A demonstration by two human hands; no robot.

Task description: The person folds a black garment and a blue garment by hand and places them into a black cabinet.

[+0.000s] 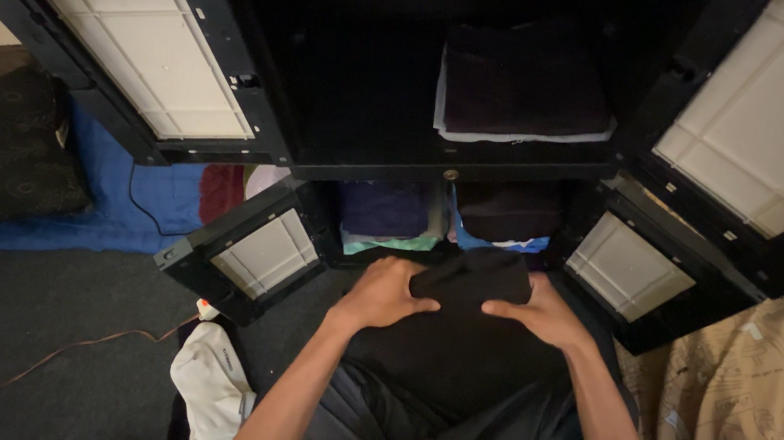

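While both palms face down, left hand (385, 293) and right hand (541, 313) each keep a grip clamped on an end of a folded black cloth (472, 273), soft, matte, oblong, resting on the lap. Just beyond the knuckles: open black cabinet (365, 116), stacked folded clothes (390, 218). Left, below: crumpled white bag (211, 386).
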